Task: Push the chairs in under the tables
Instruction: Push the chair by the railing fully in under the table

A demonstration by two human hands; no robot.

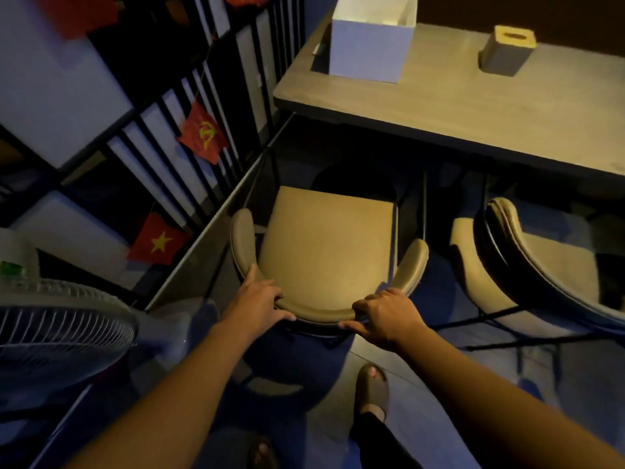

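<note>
Nearest, two slippered feet stand on the dim floor [575, 384]: the right slipper [373, 389] shows whole, while the left one [260, 455] is cut off by the bottom edge. Both bare forearms reach forward to the chair [324, 252].

The left hand [262, 304] lies over the left part of the curved backrest, thumb on the rear face, fingers [252, 270] spread along the top. The right hand [385, 316] is curled over the right part of the same rim, thumb beneath. Both hands grasp the backrest.

The chair stands just short of the table [473, 106]: its seat is almost wholly in view, only the front edge nearing the table's near edge, and its dark legs are lost in shadow. A dark round shape beyond the seat, under the table, is too dim to identify.

To the right a second chair [527, 265] is cut off by the right edge; it too stands out from the table.

At the left edge a fan [61, 330] shows only part of its wire grille. Behind it a black railing [209, 106] carries small red flags [203, 135], somewhat blurred.

On the table, near its far left corner, stands a white box [370, 45], its top cropped by the upper edge. A small tissue holder [509, 50] sits further right along the far edge.
</note>
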